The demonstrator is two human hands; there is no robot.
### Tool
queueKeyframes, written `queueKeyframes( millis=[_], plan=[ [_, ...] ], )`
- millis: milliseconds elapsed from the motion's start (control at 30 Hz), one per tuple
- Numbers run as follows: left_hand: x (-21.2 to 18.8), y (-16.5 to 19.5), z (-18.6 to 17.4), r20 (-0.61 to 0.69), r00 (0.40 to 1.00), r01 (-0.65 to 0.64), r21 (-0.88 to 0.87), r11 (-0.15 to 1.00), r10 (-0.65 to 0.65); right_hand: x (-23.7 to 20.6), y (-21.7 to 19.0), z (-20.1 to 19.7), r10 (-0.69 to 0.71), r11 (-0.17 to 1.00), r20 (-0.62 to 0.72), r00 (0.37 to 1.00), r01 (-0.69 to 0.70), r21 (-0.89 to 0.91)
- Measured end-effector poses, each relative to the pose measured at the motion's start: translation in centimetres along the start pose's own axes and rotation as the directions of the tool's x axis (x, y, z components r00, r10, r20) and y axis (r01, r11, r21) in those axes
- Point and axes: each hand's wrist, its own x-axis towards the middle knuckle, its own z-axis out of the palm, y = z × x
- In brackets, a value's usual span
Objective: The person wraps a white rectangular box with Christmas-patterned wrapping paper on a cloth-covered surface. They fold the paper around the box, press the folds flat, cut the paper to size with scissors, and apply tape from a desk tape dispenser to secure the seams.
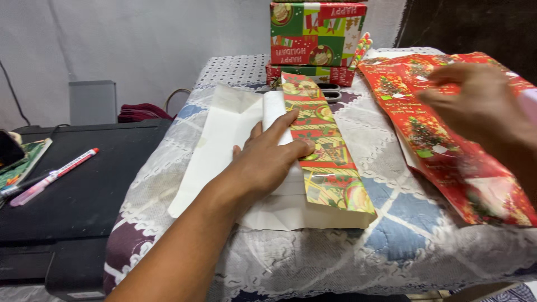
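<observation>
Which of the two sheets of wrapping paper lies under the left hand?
The green and gold sheet, folded with its white back showing; the left hand presses flat on it. The red sheet lies to the right, under the right hand.

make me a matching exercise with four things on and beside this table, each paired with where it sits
Things:
1. stack of gift-wrapped boxes
2. pink and white marker pen
3. red sheet of wrapping paper with tree pictures
4. green and gold strip of wrapping paper folded over white paper

Places:
A. under the right hand
B. at the table's far edge
C. on the black surface at left
D. beside the left hand

Pairs: 1-B, 2-C, 3-A, 4-D
</observation>
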Motion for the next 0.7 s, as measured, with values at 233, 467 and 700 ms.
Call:
queueKeyframes(
  millis=[233,467,700],
  plan=[
    [-0.3,0.5,0.0,-0.003,1.0,0.012,-0.018,1.0,-0.012,-2.4,10.7,-1.6,0.361,0.878,0.17,0.917,-0.273,-0.392],
    [-0.9,1.3,-0.3,0.009,0.999,0.033,-0.018,0.999,-0.033,-5.0,13.1,-1.4,0.433,0.847,0.203,0.878,-0.32,-0.424],
    [-1.0,1.6,-0.3,0.019,0.999,0.05,-0.021,0.999,-0.05,-4.8,10.6,-3.3,0.443,0.852,0.109,0.89,-0.38,-0.359]
  ],
)
